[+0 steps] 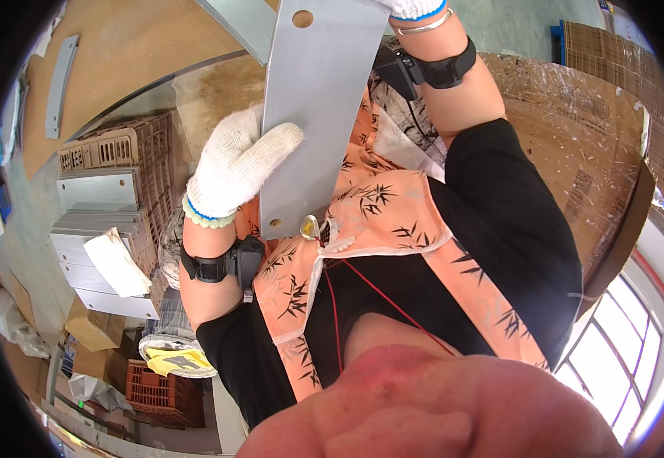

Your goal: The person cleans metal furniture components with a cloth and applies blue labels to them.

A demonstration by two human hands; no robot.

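A long grey board [313,114] with a hole near each end stands tilted in front of my apron. My left hand [236,156], in a white knit glove, grips its left edge, thumb across the face and the other fingers hidden behind. Beside the board's upper right corner is my right hand [416,6], gloved too. The top of the picture cuts it off, so its fingers do not show. Another grey board [236,23] lies on the brown work surface [137,53], behind the held one.
On the left, a stack of grey boards [99,263] with a white cloth [118,263] on it sits by a brown plastic crate [111,149]. A single grey strip [61,85] lies at the far left. Large cardboard [568,145] stands close on my right.
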